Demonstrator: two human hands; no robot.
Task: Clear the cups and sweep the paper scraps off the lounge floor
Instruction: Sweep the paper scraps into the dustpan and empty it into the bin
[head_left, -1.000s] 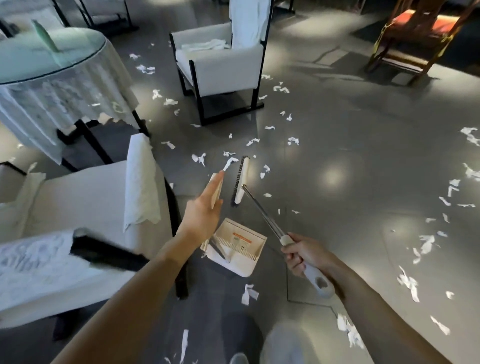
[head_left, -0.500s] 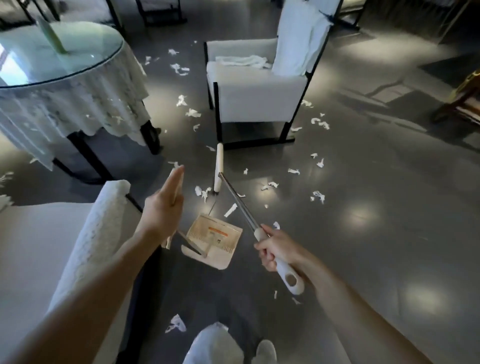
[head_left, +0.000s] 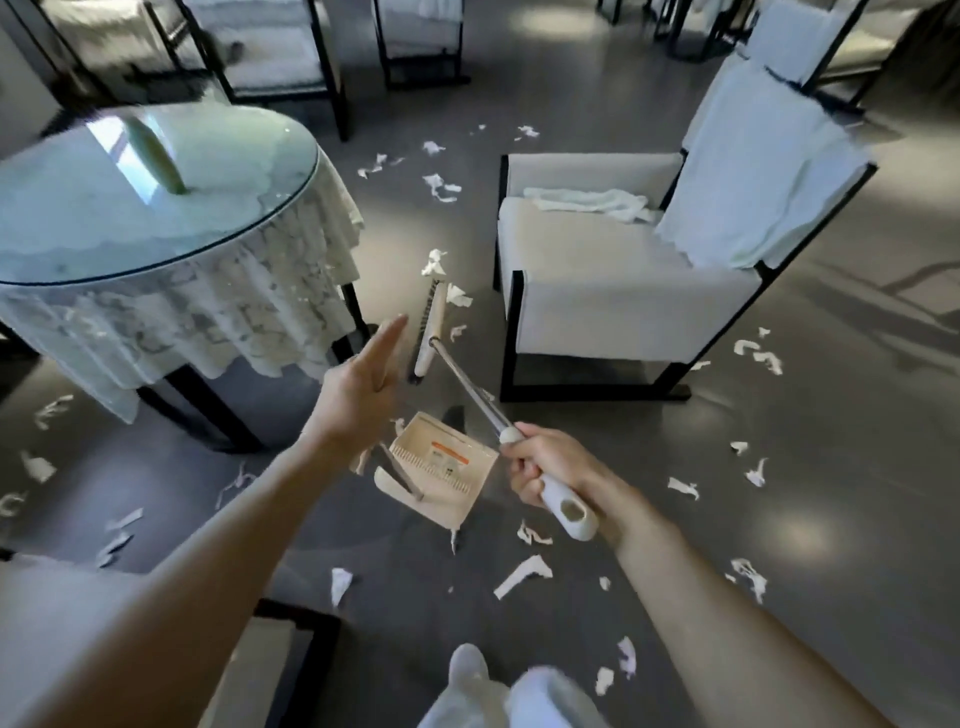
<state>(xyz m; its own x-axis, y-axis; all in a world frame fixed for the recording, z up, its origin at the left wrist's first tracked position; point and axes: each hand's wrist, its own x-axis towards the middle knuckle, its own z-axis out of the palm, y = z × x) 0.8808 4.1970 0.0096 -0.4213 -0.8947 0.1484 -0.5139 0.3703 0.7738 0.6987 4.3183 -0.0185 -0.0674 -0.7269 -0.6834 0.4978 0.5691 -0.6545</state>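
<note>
My right hand (head_left: 545, 467) grips the white handle of a broom; its metal shaft runs up and left to the cream broom head (head_left: 431, 332), which sits on the floor between the round table and the armchair. My left hand (head_left: 358, 395) holds the upright handle of a cream dustpan (head_left: 441, 467), index finger stretched forward; the pan hangs tilted just below it. White paper scraps (head_left: 522, 574) lie scattered over the grey floor, some right by the broom head (head_left: 457, 296). A pale green object (head_left: 156, 156), blurred, stands on the table.
A glass-topped round table (head_left: 249, 228) with a lace cloth stands at left. A white armchair (head_left: 613, 291) with draped cloths stands at right. More chairs (head_left: 291, 62) line the back. Another seat edge (head_left: 280, 654) is at lower left, my feet (head_left: 483, 680) below.
The view has swung left and closer to the table and armchair. The broom head has moved forward into the gap between them; the dustpan hangs more tilted under my left hand.
</note>
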